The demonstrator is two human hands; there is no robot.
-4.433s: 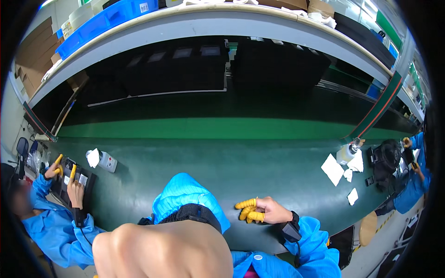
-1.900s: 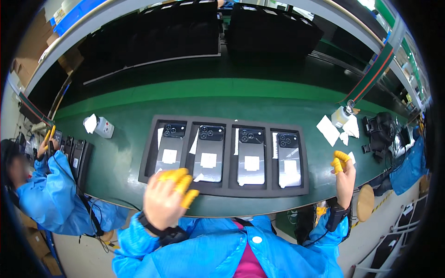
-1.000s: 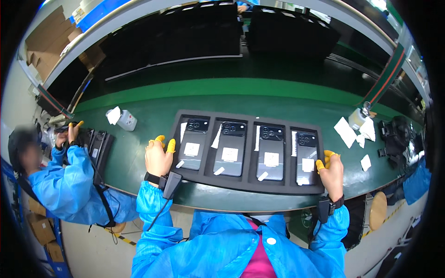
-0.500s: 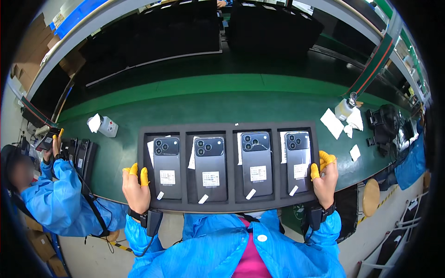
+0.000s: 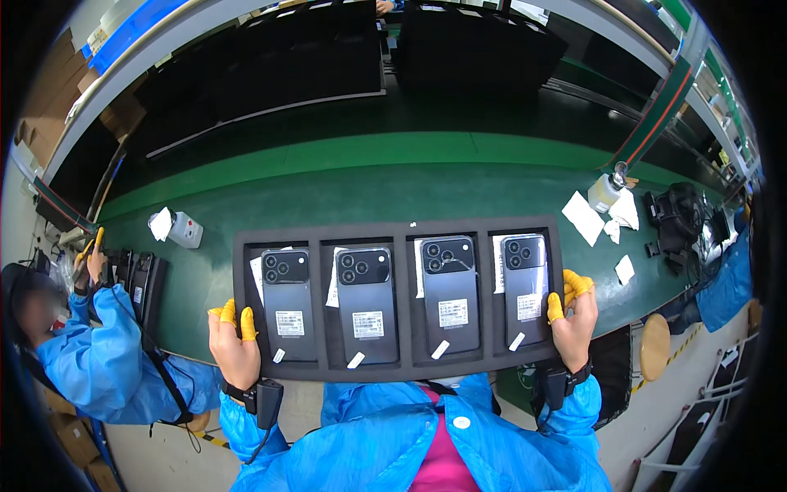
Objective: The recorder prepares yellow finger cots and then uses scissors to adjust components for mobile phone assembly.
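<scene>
A black foam tray lies across my front, held by both ends. Side by side in its compartments are several dark smartphones, backs up, such as the leftmost phone and the rightmost phone. Each phone carries a white printed label and a small white tab near its lower end; white paper shows along its left side. My left hand, with yellow finger cots, grips the tray's left end. At the right end my right hand, also in yellow cots, is closed on the tray edge. Fingers underneath are hidden.
On the green bench stand a white bottle at left and a dispenser bottle at right, near white wipes. Black equipment lies far right. A co-worker's blue sleeve is at left, a round stool at right.
The tray's left end has shifted slightly left and toward me, my left hand with it. My right hand keeps its grip. The co-worker's hands at left have moved.
</scene>
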